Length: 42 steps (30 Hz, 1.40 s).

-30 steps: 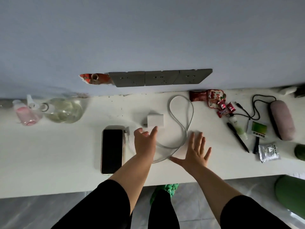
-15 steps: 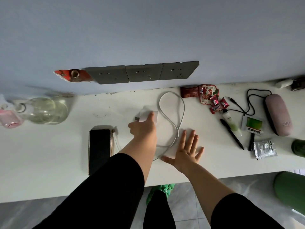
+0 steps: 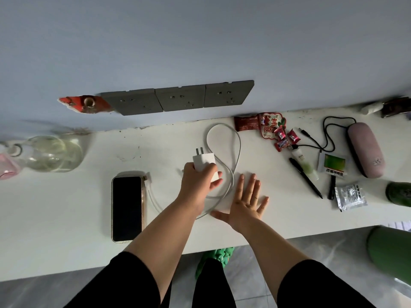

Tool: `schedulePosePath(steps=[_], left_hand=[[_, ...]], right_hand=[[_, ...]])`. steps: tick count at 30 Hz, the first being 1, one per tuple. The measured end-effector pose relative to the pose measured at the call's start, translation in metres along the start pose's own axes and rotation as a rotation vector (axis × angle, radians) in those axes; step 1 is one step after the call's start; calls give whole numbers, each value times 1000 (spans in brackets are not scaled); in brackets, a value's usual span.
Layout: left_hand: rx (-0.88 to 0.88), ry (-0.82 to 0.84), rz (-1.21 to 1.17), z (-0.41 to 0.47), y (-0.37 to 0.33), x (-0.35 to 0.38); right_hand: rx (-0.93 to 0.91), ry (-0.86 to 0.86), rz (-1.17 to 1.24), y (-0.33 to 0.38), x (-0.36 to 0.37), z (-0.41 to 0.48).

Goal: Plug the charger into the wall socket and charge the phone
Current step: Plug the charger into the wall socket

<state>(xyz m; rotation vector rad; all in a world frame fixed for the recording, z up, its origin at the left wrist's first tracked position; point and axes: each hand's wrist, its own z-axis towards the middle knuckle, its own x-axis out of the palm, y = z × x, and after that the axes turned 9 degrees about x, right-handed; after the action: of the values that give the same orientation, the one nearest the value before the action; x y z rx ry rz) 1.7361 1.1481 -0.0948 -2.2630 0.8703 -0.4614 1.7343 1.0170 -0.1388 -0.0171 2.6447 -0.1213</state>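
Observation:
My left hand [image 3: 198, 183] grips a white charger block [image 3: 204, 162], lifted off the white table [image 3: 66, 214] with its two prongs pointing toward the wall. Its white cable [image 3: 224, 138] loops over the table and runs back to the phone [image 3: 127, 207], which lies face up, screen dark, to the left of my hand. My right hand [image 3: 243, 202] rests flat on the table with fingers spread, beside the cable. Three grey wall sockets [image 3: 180, 97] sit in a row on the wall just above the table.
A glass bottle [image 3: 52, 153] and a pink bottle [image 3: 6, 167] lie at the left. On the right are red snack packets [image 3: 270, 127], a pen [image 3: 305, 177], a black cable [image 3: 329, 138], a pink case [image 3: 364, 152] and a foil sachet [image 3: 350, 195]. A broken red patch [image 3: 85, 104] marks the wall.
My left hand reached the charger block, closed on it and raised it, prongs now pointing at the wall. My right hand stayed flat on the table.

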Motion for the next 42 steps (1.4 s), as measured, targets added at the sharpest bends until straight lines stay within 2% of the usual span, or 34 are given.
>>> schedulePosePath(steps=[7,12,16,28,42], left_hand=[[-116,247,-140,-14,-44,26],[45,391,-91,-5,-72,32],[135,353,-61,4,-82,31],[184,290,-39,15,-84,38],[154,180,-60,14,-91,53]], right_hand=[[2,-10,7,0,0,-1],[-9,-1,17,-1,-1,-2],[1,4,3,-1,-1,-2],[-9,-6,7,-3,3,2],[-5,-11,-2,-3,3,3]])
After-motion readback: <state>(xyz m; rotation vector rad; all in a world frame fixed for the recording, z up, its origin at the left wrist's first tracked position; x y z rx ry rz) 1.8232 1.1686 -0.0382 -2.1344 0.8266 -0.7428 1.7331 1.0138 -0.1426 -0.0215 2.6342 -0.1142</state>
